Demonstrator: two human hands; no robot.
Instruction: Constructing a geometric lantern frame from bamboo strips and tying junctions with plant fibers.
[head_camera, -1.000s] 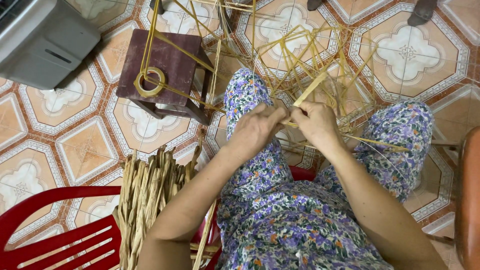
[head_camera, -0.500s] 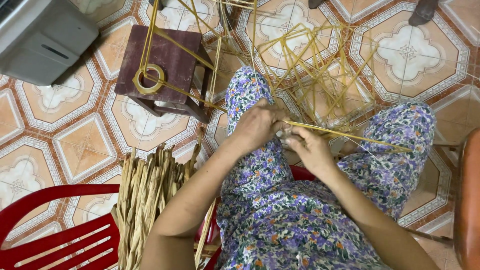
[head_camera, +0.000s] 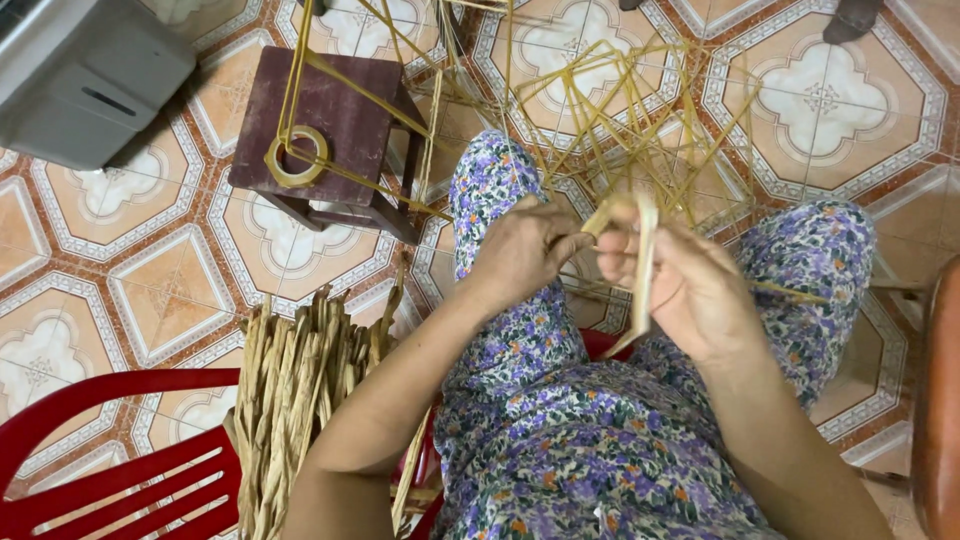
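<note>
view from above, looking down at a seated person's lap & two bare hands. the left hand sat over the left knee, fingers curled together w/ thumb & forefinger pinched on the upper end of a flat pale straw strip. the right hand was just beside it, fingers closed round the middle of the same strip, which ran nearly upright between the hands, lower end poking out below the right palm toward the lap. both hands were close together, nearly touching, above the gap between the knees.

the person wore floral purple-&-white trousers. beyond the hands, a loose open framework of thin yellow straw strands spread over the patterned floor tiles in front of the knees; some strands reached left across a small dark wooden stool, where a coiled straw ring lay on top. a grey box stood at the upper left corner. by the person's left side, a thick bundle of dried straw leaned against a red plastic chair. a reddish-brown curved edge, unclear what, showed at far right.
</note>
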